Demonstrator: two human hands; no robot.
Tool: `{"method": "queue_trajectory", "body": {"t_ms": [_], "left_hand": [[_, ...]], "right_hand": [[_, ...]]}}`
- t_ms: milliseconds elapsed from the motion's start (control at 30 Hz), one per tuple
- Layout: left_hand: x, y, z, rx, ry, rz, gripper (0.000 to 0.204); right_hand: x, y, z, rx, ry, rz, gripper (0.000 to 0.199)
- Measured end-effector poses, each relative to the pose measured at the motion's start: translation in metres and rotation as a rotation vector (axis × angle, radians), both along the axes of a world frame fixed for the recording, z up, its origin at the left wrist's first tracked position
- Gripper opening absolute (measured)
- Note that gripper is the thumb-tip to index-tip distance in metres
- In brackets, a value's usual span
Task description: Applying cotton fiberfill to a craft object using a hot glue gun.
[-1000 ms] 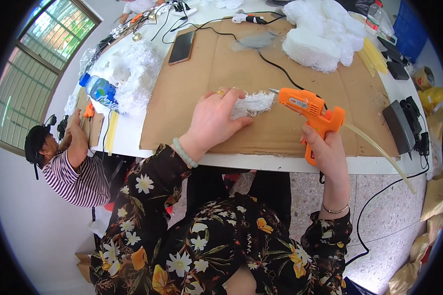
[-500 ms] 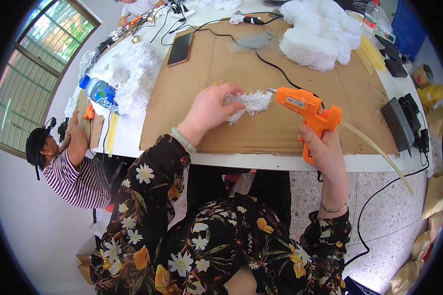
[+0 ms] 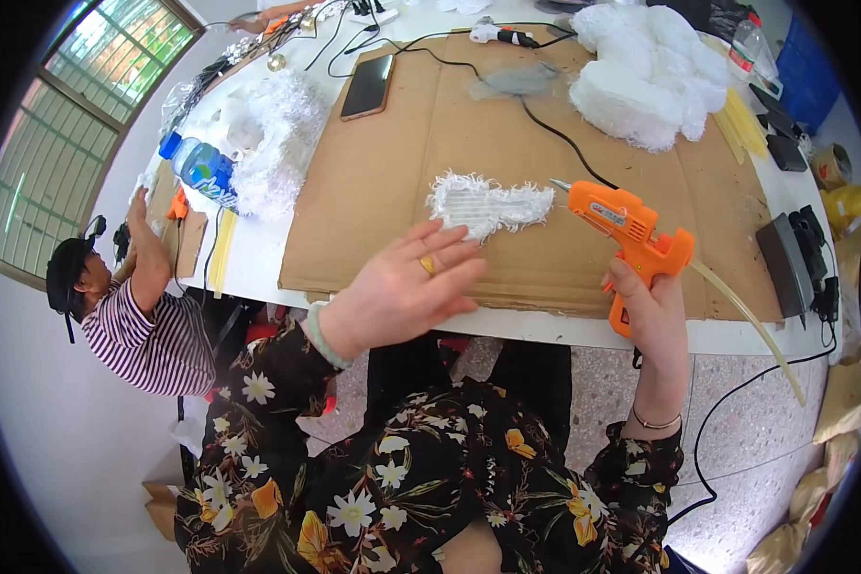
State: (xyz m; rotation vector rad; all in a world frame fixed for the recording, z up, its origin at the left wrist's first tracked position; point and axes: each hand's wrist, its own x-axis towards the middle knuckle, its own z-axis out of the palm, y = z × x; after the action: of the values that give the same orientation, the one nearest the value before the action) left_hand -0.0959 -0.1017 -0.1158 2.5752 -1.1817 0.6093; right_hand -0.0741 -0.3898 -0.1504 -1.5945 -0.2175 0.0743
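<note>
My right hand (image 3: 652, 304) grips an orange hot glue gun (image 3: 631, 230) by its handle, the nozzle pointing up and left. A long translucent glue stick (image 3: 751, 320) trails out of the gun's back end. Left of the nozzle tip, a small piece of fringed white fabric (image 3: 493, 204) lies flat on a brown cardboard sheet (image 3: 373, 210). Just below that fabric hovers my left hand (image 3: 407, 287), fingers stretched out and holding nothing; its fingertips come close to the fabric's lower edge.
A smartphone (image 3: 367, 86) and a second, white glue gun (image 3: 502, 36) lie toward the far side. White fluffy material (image 3: 646, 81) is piled at back right, more (image 3: 282, 143) at left beside a blue-capped bottle (image 3: 198, 165). Black cables cross the cardboard. A person in stripes (image 3: 148, 325) works at left.
My left hand has let go of the white fabric and drawn back toward me, its fingers now spread. The glue gun stays in my right hand. The whole view has shifted slightly.
</note>
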Motion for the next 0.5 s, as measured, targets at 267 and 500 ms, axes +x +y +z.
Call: {"method": "queue_trajectory", "body": {"t_ms": [267,500], "left_hand": [[0.011,-0.005,-0.015,-0.069,0.209,0.065,0.049],[0.019,0.000,-0.002,-0.150,0.346,0.116,0.048]], "right_hand": [[-0.003,0.005,0.003,0.046,-0.003,-0.059,0.024],[-0.003,0.004,0.003,0.024,-0.006,-0.037,0.021]]}}
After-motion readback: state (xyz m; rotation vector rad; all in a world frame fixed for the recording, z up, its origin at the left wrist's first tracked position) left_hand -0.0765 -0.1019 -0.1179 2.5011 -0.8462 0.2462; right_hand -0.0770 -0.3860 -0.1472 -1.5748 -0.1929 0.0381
